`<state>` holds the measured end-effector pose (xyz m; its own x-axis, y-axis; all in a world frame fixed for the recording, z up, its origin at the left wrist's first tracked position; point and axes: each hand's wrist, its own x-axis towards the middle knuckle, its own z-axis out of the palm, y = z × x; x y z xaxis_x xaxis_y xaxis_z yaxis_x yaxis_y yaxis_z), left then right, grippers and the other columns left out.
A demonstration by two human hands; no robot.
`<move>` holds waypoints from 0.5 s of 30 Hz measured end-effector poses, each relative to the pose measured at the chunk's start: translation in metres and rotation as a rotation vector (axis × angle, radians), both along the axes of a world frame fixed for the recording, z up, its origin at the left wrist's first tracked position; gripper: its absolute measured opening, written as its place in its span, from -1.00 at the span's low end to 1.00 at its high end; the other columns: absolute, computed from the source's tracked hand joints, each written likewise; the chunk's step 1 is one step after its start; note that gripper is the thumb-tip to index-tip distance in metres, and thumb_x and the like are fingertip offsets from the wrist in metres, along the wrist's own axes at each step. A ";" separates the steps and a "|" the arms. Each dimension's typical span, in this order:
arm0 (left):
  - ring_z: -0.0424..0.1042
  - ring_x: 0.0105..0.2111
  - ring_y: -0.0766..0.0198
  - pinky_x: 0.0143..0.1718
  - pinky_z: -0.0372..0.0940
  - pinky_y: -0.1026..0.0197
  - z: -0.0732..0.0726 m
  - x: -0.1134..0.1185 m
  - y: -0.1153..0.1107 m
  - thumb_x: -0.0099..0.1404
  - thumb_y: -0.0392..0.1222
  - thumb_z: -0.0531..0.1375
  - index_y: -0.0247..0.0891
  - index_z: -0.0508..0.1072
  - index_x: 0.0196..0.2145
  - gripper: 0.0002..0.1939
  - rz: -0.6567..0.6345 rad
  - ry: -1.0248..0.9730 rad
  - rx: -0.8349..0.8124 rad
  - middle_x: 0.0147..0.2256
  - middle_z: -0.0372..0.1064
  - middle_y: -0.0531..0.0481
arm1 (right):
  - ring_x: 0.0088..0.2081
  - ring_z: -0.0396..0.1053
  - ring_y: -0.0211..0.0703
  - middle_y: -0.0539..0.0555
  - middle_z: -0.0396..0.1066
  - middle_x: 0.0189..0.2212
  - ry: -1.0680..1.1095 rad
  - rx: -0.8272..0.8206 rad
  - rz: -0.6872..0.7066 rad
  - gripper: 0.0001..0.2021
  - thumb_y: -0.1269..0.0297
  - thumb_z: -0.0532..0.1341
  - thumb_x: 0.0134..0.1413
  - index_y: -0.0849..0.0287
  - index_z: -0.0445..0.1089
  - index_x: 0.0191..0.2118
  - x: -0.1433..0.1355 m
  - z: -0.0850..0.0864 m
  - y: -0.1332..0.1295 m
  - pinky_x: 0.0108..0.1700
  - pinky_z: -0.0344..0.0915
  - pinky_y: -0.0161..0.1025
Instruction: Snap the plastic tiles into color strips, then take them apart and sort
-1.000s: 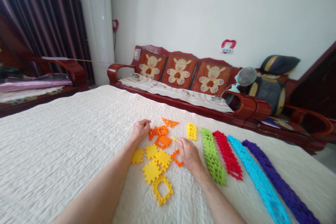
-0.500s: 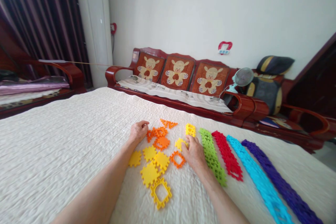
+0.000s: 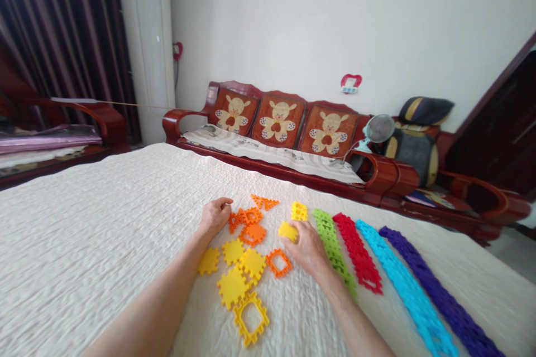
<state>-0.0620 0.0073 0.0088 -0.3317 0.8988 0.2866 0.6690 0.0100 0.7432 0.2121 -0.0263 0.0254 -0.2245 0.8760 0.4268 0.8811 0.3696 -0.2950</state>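
My right hand (image 3: 309, 246) pinches a yellow notched square piece (image 3: 287, 231) between thumb and fingers, low over the quilted cover. Just beyond it lies a short yellow joined section (image 3: 299, 211). My left hand (image 3: 216, 215) rests on the cover with its fingers curled, beside several orange pieces (image 3: 250, 216); nothing shows in it. Orange triangle pieces (image 3: 264, 202) lie farther off. Between my arms are flat yellow squares (image 3: 233, 286), a yellow open frame (image 3: 251, 318) and an orange open frame (image 3: 278, 263).
Right of my right hand lie long joined strips: green (image 3: 333, 245), red (image 3: 358, 254), light blue (image 3: 406, 284) and purple (image 3: 439, 290). The pale quilted cover (image 3: 104, 223) spreads under everything. Behind it stand a wooden sofa (image 3: 268, 164) with bear cushions and a small fan (image 3: 379, 128).
The view has tilted up slightly and shifted. My right hand has closed over the yellow square piece, which sits a little differently in the fingers. My left hand has hardly moved.
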 end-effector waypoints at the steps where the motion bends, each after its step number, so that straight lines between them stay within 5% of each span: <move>1: 0.38 -0.49 0.34 -0.38 0.23 0.34 0.000 0.000 0.000 0.12 -0.28 0.03 -0.26 0.55 -0.23 -0.66 0.000 0.001 0.000 -0.53 0.44 0.05 | -0.07 0.31 -0.07 0.16 0.39 -0.14 -0.015 0.049 -0.007 -0.65 0.27 0.18 -0.03 0.23 0.34 -0.08 0.004 0.002 0.002 0.00 0.17 -0.21; 15: 0.35 -0.53 0.34 -0.41 0.21 0.34 -0.002 -0.001 0.002 0.13 -0.27 0.03 -0.27 0.55 -0.23 -0.66 -0.005 0.016 -0.002 -0.56 0.41 0.05 | 0.06 0.18 0.05 0.17 0.29 0.05 -0.194 0.161 -0.176 -0.58 0.28 0.17 0.00 0.18 0.27 0.04 0.026 -0.005 0.014 0.04 -0.01 -0.01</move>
<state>-0.0631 0.0089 0.0067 -0.3229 0.9008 0.2904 0.6808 0.0080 0.7324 0.2377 -0.0127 0.0201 -0.1665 0.8332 0.5272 0.9698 0.2350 -0.0651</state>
